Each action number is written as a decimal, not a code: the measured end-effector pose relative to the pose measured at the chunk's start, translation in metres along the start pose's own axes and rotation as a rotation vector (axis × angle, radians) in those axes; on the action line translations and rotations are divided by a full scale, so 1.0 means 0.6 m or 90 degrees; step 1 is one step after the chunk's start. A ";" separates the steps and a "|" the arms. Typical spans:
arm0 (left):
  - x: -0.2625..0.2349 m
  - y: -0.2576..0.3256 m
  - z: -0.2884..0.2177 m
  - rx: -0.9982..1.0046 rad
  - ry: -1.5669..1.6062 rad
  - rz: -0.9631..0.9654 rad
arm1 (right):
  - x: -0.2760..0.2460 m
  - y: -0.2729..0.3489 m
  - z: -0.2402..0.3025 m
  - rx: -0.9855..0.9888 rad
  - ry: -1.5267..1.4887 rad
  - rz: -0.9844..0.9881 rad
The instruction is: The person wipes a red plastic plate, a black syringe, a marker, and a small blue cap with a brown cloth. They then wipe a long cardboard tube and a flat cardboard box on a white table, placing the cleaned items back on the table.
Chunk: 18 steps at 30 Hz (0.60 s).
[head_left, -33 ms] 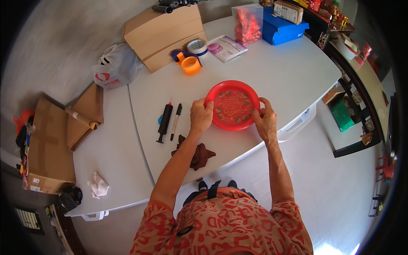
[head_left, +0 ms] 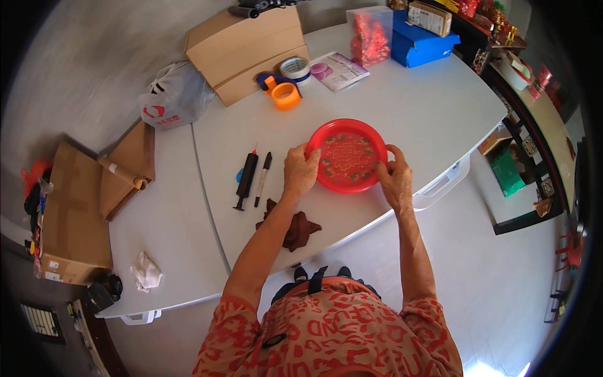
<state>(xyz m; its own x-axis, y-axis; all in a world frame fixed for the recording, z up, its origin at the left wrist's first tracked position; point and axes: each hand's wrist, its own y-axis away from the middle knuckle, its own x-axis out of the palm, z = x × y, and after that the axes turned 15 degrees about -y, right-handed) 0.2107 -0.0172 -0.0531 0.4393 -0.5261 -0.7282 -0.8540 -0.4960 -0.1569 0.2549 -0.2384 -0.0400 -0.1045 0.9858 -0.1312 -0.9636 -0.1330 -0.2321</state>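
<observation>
A round red plastic basin point(head_left: 345, 124) with a yellow and green printed pattern inside is between my hands, over the table. My left hand point(head_left: 301, 171) is closed on its left rim, thumb on top. On the right rim, my right hand point(head_left: 396, 181) grips with the thumb over the edge and the fingers curled outside. Left of my left hand lie a black hand pump point(head_left: 247, 181) with a red tip and a black-capped marker pen point(head_left: 263, 179). A small blue piece point(head_left: 239, 175) shows beside the pump. A crumpled dark brown item point(head_left: 301, 231), perhaps cloth, lies partly under my left forearm.
The grey-white table point(head_left: 433, 119) holds a cardboard box point(head_left: 248, 50), an orange tape roll point(head_left: 286, 96), a white tape roll point(head_left: 295, 69), a leaflet point(head_left: 339, 71), a clear bin point(head_left: 370, 44) of red items and a blue box point(head_left: 424, 44). A white crumpled cloth point(head_left: 146, 273) lies left.
</observation>
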 end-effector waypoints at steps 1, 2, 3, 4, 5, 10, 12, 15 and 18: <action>-0.004 0.004 -0.002 0.003 -0.015 -0.030 | -0.002 0.001 0.003 0.004 0.010 -0.003; -0.016 0.008 -0.006 0.007 -0.032 -0.057 | -0.004 0.004 0.005 0.009 0.020 -0.009; -0.050 0.018 -0.024 0.027 -0.026 -0.080 | -0.005 0.009 0.006 -0.021 0.045 -0.044; -0.068 0.018 -0.009 0.016 -0.005 -0.106 | -0.007 0.015 -0.001 -0.086 0.086 -0.082; -0.096 0.017 0.010 0.005 0.012 -0.141 | -0.002 0.025 0.013 -0.105 0.072 -0.097; -0.201 0.055 0.113 -0.066 -0.010 -0.237 | 0.042 0.125 0.063 -0.239 0.045 0.029; -0.216 0.080 0.127 -0.096 -0.038 -0.214 | 0.083 0.147 0.079 -0.378 0.072 0.153; -0.214 0.096 0.142 -0.098 -0.052 -0.164 | 0.134 0.163 0.089 -0.390 0.105 0.247; -0.199 0.090 0.143 -0.107 -0.056 -0.112 | 0.170 0.176 0.099 -0.364 0.122 0.303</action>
<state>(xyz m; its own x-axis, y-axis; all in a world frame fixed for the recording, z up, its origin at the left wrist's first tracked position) 0.0883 0.0781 -0.0319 0.5446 -0.3633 -0.7559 -0.7053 -0.6860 -0.1784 0.1279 -0.1461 -0.0204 -0.3807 0.7812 -0.4948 -0.5431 -0.6219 -0.5641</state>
